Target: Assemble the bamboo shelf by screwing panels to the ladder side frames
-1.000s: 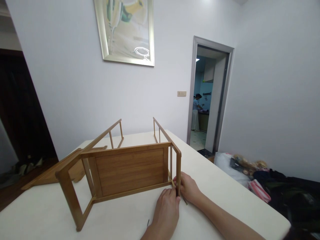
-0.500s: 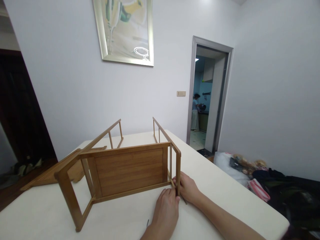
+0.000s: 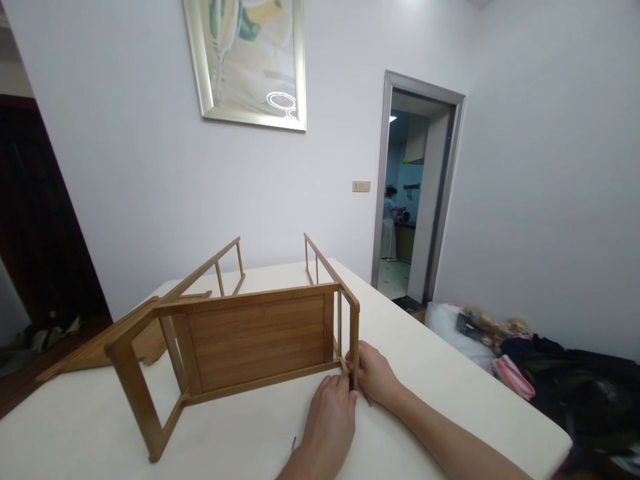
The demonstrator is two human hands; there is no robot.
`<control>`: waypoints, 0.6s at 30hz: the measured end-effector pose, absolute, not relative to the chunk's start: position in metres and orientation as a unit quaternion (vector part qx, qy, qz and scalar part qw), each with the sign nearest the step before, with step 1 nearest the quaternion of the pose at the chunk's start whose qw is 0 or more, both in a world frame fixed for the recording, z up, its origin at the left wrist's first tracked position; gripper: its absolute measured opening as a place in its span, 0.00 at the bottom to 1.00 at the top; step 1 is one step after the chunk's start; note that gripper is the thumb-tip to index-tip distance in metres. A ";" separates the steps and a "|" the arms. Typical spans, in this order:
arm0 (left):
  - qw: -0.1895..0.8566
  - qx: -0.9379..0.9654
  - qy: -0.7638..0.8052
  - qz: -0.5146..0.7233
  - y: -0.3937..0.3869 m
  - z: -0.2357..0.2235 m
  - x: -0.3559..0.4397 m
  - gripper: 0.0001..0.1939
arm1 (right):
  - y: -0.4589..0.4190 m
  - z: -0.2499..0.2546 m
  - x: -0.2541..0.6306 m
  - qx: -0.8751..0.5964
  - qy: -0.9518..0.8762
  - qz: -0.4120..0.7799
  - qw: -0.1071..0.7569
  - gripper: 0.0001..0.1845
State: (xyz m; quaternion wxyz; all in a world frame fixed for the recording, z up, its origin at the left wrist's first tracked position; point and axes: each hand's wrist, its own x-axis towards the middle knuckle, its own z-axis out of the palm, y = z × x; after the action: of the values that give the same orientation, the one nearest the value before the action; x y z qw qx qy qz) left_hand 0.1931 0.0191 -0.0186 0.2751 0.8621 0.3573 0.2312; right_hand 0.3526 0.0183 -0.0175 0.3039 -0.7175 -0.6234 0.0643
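A brown wooden rack (image 3: 260, 343) with open, ladder-like side frames is resting on the white tabletop (image 3: 240, 443), its rectangular panel standing on edge and facing the wearer. The left hand (image 3: 330, 410) is pinching the near lower end of the rack's right-hand side frame, its fingers lying on the inner side beside the corner joint and its thumb lying at the near edge. The right hand (image 3: 377, 377) is bearing on the outer side of the same frame with curled fingers; the post is partly hiding the fingertips, so what they are pinching cannot be told. A thin dark rod (image 3: 369, 401) is projecting below the right hand toward the tabletop. A small slender dark piece (image 3: 293, 443) is lying just beside the left forearm. A flat brown wooden panel assembly (image 3: 107, 347) is lying to the left, partly behind the rack. A silver-framed picture (image 3: 255, 63) is hanging on the pale wall (image 3: 225, 180). Beyond the grey-framed doorway (image 3: 387, 153), a person (image 3: 389, 230) is standing at a dark-topped counter.
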 end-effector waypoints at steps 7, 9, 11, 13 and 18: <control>0.274 0.866 0.339 0.244 0.023 -0.020 0.193 0.18 | 0.015 -0.014 0.351 -0.724 -0.618 0.064 0.298 0.04; 0.272 0.866 0.338 0.250 0.023 -0.020 0.192 0.18 | 0.015 -0.014 0.351 -0.726 -0.618 0.064 0.295 0.05; 0.268 0.866 0.341 0.251 0.023 -0.020 0.192 0.18 | 0.015 -0.015 0.352 -0.727 -0.618 0.065 0.291 0.06; 0.269 0.866 0.341 0.247 0.023 -0.020 0.192 0.18 | 0.016 -0.015 0.353 -0.729 -0.618 0.065 0.287 0.06; 0.275 0.866 0.338 0.246 0.024 -0.020 0.193 0.17 | 0.016 -0.015 0.354 -0.728 -0.623 0.066 0.280 0.08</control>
State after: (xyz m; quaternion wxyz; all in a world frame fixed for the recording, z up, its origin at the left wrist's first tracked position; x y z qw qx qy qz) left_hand 0.1928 0.0237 -0.0200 0.2755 0.8656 0.3383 0.2457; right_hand 0.3545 0.0160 -0.0152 0.2797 -0.7275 -0.6230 0.0660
